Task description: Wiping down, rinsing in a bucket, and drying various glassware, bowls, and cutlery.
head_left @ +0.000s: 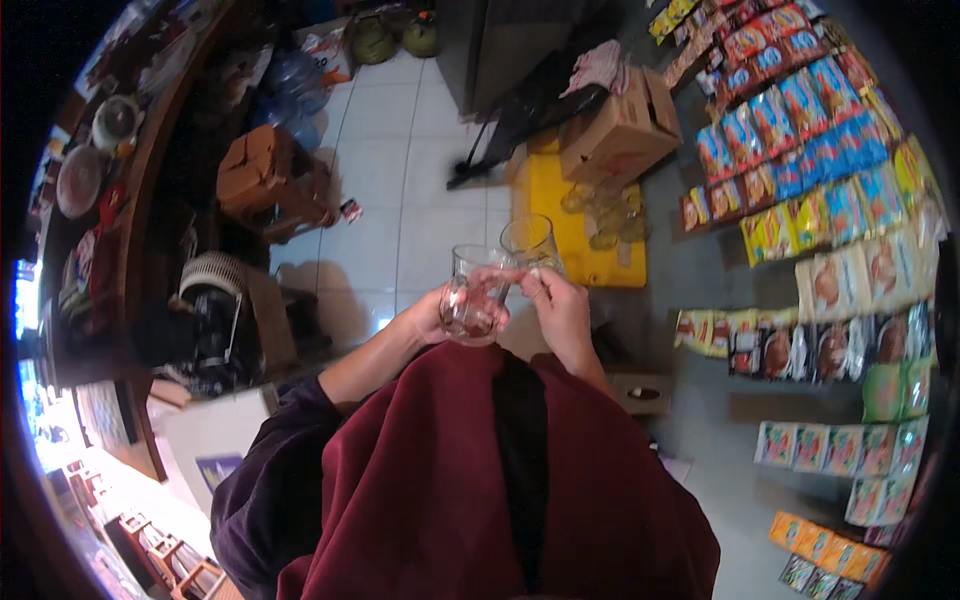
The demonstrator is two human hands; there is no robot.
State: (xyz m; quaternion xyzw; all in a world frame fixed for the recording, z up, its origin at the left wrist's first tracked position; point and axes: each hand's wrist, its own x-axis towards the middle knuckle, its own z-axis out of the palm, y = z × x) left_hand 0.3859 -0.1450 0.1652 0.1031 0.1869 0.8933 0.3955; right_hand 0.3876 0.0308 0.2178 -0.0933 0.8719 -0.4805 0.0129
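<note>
Just in front of my chest, my left hand (430,314) is wrapped round a clear glass mug (468,318), whose rim faces away from me. Its fingers show through the glass. Close on the right, my right hand (562,308) grips a second clear glass mug (528,238) near its lower side, with thumb and fingers closed. The two mugs are side by side, very near each other; I cannot tell if they touch. Several more clear glasses (612,218) stand on a yellow surface (590,264) ahead to the right.
A cardboard box (625,130) with a striped cloth (600,68) rests beyond the glasses. Rows of hanging sachets (800,215) cover the right wall. On the left are a brown plastic stool (262,185), a fan (212,285) and a long wooden shelf (150,170). White tiles (375,160) form the floor.
</note>
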